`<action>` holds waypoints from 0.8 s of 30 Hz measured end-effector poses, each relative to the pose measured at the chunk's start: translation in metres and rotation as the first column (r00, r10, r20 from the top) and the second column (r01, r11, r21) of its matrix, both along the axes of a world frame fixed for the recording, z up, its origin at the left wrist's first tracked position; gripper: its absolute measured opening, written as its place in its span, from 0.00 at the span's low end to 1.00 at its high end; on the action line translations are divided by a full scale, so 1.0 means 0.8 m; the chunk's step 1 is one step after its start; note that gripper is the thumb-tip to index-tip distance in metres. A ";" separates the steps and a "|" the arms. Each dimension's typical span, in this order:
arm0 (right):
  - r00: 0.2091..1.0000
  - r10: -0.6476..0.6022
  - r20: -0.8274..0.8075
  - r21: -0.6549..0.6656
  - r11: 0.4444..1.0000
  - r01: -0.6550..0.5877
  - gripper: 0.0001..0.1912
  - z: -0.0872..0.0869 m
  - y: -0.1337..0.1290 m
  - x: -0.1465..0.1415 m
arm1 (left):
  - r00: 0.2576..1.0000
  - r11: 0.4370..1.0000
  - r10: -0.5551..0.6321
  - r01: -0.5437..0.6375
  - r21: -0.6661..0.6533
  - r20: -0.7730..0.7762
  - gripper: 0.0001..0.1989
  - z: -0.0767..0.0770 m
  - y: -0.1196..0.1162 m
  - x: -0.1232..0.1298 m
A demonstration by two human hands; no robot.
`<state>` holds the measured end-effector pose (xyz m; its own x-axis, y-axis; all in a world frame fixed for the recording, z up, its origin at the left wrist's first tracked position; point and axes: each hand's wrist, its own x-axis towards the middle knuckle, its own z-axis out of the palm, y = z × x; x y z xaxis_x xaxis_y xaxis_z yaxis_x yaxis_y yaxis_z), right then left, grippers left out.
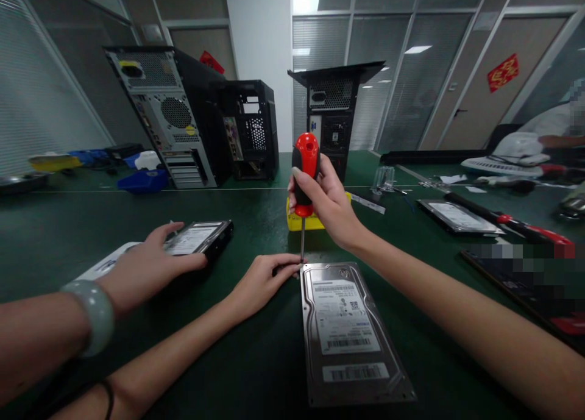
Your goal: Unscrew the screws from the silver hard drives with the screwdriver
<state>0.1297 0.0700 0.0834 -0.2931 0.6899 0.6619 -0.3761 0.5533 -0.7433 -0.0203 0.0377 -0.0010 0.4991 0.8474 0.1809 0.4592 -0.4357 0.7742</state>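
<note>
A silver hard drive (350, 328) with white labels lies on the green table (256, 225). Upright above its far left corner stands a screwdriver (307, 149) with a red and black handle, and my right hand (322, 194) is wrapped round that handle. The screwdriver's tip is down at the corner. Beside the tip, my left hand (267, 280) pinches with thumb and index finger at the drive's corner; whatever is between the fingertips is too small to make out. Behind the screwdriver sits a yellow box (295, 223), partly hidden.
At the left, another person's hand (150, 255) with a pale green bangle grips a second hard drive (194, 238). Computer cases (176, 115) stand at the back. A third drive (459, 217) and a red-black tool (516, 225) lie right. Another person's arm (560, 141) shows far right.
</note>
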 end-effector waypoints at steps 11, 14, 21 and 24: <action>0.992 -0.112 0.051 -0.034 0.993 0.113 0.27 0.002 0.011 -0.004 | 1.000 1.000 -0.005 0.005 -0.009 -0.007 0.13 0.003 0.000 0.001; 0.995 -0.088 0.049 -0.041 0.995 0.090 0.24 0.004 0.012 -0.007 | 1.000 1.000 -0.007 0.007 -0.026 0.007 0.14 0.003 0.000 0.000; 1.000 -0.001 0.025 -0.042 0.999 0.002 0.13 0.009 0.009 -0.010 | 0.999 0.997 -0.015 0.019 -0.081 0.047 0.15 0.005 0.002 0.000; 0.999 -0.046 0.011 -0.035 0.998 0.046 0.16 0.009 0.006 -0.011 | 0.999 0.996 -0.013 0.017 -0.086 0.049 0.14 0.005 0.001 0.000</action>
<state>0.1207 0.0752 0.0905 -0.2676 0.7256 0.6339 -0.3429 0.5431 -0.7664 -0.0202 0.0389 0.0027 0.5043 0.8535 0.1313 0.4145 -0.3727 0.8303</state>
